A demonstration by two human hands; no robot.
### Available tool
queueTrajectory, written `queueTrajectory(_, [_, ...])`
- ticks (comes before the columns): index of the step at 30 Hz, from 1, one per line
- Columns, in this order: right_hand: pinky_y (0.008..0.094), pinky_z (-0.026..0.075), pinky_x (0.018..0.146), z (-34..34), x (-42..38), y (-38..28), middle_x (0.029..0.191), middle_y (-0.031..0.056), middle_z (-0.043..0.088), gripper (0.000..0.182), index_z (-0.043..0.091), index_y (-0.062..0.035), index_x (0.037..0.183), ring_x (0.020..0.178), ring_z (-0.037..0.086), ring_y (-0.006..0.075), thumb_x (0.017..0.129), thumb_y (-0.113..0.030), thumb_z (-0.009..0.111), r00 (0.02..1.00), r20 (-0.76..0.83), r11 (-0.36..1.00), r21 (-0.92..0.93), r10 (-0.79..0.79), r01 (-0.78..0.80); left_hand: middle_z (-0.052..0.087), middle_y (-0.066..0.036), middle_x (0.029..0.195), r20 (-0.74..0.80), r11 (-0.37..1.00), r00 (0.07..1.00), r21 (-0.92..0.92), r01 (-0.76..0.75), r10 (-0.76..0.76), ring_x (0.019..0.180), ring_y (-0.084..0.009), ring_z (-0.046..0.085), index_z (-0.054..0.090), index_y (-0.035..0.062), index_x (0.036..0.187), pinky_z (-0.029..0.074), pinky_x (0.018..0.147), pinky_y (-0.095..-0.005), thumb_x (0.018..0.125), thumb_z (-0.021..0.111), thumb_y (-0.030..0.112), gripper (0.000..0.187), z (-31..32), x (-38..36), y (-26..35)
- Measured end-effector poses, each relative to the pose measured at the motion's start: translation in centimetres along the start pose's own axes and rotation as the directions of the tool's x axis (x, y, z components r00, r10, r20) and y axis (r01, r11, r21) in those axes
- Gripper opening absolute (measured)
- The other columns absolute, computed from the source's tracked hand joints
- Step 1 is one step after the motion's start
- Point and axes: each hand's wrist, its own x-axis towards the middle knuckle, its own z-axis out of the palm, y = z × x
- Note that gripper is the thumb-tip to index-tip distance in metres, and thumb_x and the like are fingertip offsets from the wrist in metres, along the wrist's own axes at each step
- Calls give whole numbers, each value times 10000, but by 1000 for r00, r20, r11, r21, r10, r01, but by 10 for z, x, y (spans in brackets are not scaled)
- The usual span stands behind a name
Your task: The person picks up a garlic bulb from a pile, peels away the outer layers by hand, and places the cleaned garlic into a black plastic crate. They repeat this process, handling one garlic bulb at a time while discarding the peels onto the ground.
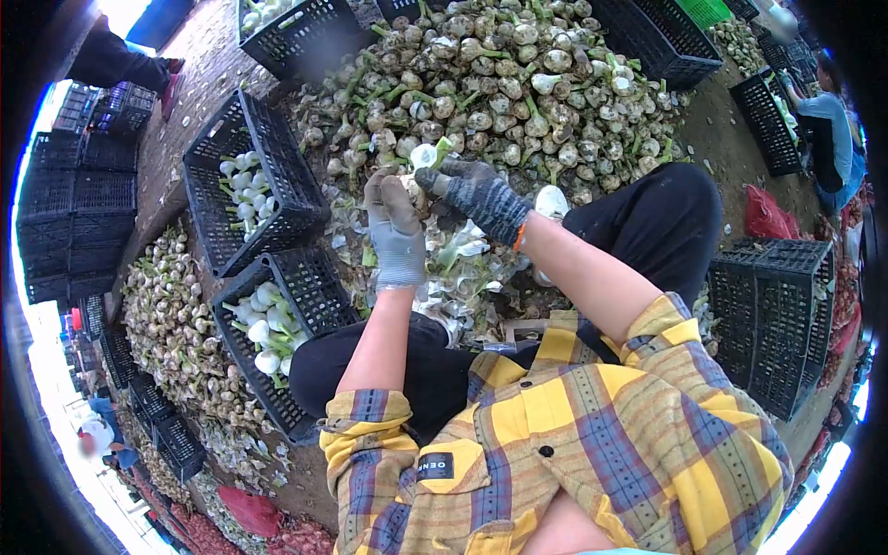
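My left hand [396,228], in a light grey glove, and my right hand [474,192], in a dark grey glove, meet over one garlic bulb [424,155] with a green stalk. Both hands grip it, fingers curled around bulb and stem. Just beyond lies a large heap of unpeeled garlic bulbs [504,83] with green stalks. White peeled skins [462,254] are strewn on the ground between my knees. I sit low in black trousers and a yellow plaid shirt.
Two black plastic crates [242,180] [277,324] at my left hold several cleaned white bulbs. More crates stand at the right [772,324] and top [296,37]. Another garlic heap [171,324] lies far left. A person [832,129] sits at the far right.
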Motion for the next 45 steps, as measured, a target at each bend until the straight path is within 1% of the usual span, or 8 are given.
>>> queueTrajectory(12, [324, 465, 739, 0, 4, 19, 895, 135, 659, 311, 614, 12, 1001, 791, 602, 190, 815, -237, 608, 988, -3, 987, 22, -156, 156, 498, -18, 965, -6, 991, 1000, -131, -3, 3, 882, -92, 446, 472, 29, 1101, 375, 803, -220, 917, 505, 327, 352, 4, -2, -3])
queueTrajectory(18, [335, 464, 743, 3, 9, 33, 888, 168, 649, 290, 618, 10, 989, 781, 607, 234, 807, -215, 592, 981, -40, 982, -20, -190, 189, 518, -38, 1011, -35, 993, 998, 102, 62, -59, 895, -93, 455, 493, 34, 1111, 383, 803, -228, 915, 441, 462, 474, 0, 1, -2])
queueTrajectory(21, [343, 465, 748, 6, 6, 32, 897, 196, 637, 290, 617, 7, 983, 803, 609, 289, 795, -211, 585, 957, -86, 952, -163, -276, 260, 530, -57, 1026, 152, 849, 897, -290, 442, -415, 886, -102, 474, 508, 54, 1126, 385, 811, -232, 906, 399, 527, 532, -5, 5, -2])
queueTrajectory(24, [353, 467, 748, 7, -3, 20, 901, 206, 634, 296, 617, 6, 979, 829, 605, 328, 782, -214, 586, 961, -128, 941, -271, -245, 203, 565, -26, 940, 329, 686, 719, -231, 690, -612, 779, -116, 556, 544, 88, 1068, 478, 684, -274, 849, 378, 635, 612, -12, 4, 15])
queueTrajectory(31, [364, 473, 729, 2, 6, 30, 870, 192, 640, 290, 612, 10, 958, 809, 618, 304, 772, -211, 584, 954, -242, 979, -148, -176, 143, 562, -49, 974, 13, 967, 967, -16, 255, -255, 838, -106, 543, 325, 69, 1262, 448, 690, -217, 801, 605, 488, 683, 11, -16, 20])
queueTrajectory(35, [363, 469, 740, 4, 10, 36, 875, 191, 636, 282, 611, 8, 954, 824, 615, 301, 778, -209, 575, 946, -275, 982, -120, -173, 145, 607, -51, 869, 368, 682, 716, -244, 690, -593, 736, -116, 579, 533, 67, 1106, 471, 618, -224, 846, 510, 526, 529, -15, 4, 11])
queueTrajectory(40, [358, 464, 748, 5, 21, 52, 900, 189, 631, 283, 596, 3, 986, 838, 610, 299, 792, -200, 560, 943, -274, 981, -78, -191, 176, 597, -30, 821, 51, 904, 906, -60, 423, -421, 689, -118, 581, 559, 75, 996, 489, 582, -243, 861, 515, 482, 431, 2, -4, 0])
queueTrajectory(45, [346, 459, 748, 6, 7, 33, 897, 180, 628, 254, 580, 3, 1003, 832, 603, 285, 823, -166, 519, 966, -249, 998, 4, -67, 70, 599, -46, 885, 331, 708, 776, -324, 627, -536, 707, -123, 588, 551, 101, 1029, 498, 597, -256, 875, 519, 420, 356, -7, 1, 10])
